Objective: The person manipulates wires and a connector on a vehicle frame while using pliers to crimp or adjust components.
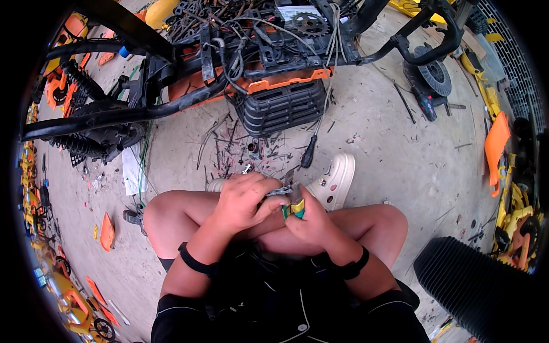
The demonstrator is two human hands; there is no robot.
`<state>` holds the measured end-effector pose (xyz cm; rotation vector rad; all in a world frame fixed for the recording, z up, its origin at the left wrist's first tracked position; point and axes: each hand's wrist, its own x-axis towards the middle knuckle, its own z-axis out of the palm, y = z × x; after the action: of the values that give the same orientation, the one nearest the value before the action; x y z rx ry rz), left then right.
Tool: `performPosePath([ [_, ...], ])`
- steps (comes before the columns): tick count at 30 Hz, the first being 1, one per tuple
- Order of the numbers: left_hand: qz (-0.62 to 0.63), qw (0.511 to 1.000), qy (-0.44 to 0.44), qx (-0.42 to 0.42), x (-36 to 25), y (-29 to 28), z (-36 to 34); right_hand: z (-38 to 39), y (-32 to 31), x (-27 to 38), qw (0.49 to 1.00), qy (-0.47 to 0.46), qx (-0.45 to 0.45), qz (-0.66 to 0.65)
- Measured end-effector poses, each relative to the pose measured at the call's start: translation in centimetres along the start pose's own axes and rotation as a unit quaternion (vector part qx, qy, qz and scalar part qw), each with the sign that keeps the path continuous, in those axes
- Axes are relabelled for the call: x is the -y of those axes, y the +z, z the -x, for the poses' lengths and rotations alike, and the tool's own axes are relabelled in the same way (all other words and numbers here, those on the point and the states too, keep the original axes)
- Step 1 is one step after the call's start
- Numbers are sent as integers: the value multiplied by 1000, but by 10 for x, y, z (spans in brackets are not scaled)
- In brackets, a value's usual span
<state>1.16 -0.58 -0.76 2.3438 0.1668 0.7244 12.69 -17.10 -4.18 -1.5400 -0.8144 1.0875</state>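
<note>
My left hand (pixel 245 200) is closed around a small grey metal piece (pixel 278 192), its fingers bent over most of it. Facing it, my right hand (pixel 311 222) grips pliers (pixel 294 209) with yellow-and-green handles; their jaws are partly hidden between the hands. Both hands meet above my crossed legs. Past them, a black vehicle frame (pixel 166 111) carries cables and a black ribbed box (pixel 283 108) under an orange panel. A screwdriver (pixel 309 152) with a dark handle lies on the floor just beyond my shoe.
Cut cable ties and scraps (pixel 234 151) litter the concrete ahead. A cordless power tool (pixel 426 103) lies at the right, beside a round grey disc (pixel 434 77). A black ribbed object (pixel 457 274) stands near my right side. Yellow and orange parts line both edges.
</note>
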Motion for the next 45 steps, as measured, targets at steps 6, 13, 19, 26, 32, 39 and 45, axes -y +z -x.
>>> performPosePath([
  [6, -41, 999, -4, 15, -2, -2, -1, -1, 3, -12, 1000, 1, -7, 1],
  [13, -29, 1000, -3, -6, 1, -3, 2, -5, 2, -10, 1000, -1, 1, -11],
  [19, 9, 999, -48, -9, 2, -5, 2, -7, 4, -8, 999, -6, -10, 47],
  [26, 48, 997, -55, -17, 6, -4, 3, -12, 5, -13, 998, -28, -58, 25],
  [32, 72, 994, -73, -35, 9, -3, 4, -19, 3, -11, 997, -59, -54, 13],
  [39, 113, 987, -105, -54, 9, -4, 3, -20, 3, -23, 995, -52, -62, 55],
  [45, 117, 979, -166, -25, 9, 3, 11, -23, 3, -14, 978, -117, -85, 149],
])
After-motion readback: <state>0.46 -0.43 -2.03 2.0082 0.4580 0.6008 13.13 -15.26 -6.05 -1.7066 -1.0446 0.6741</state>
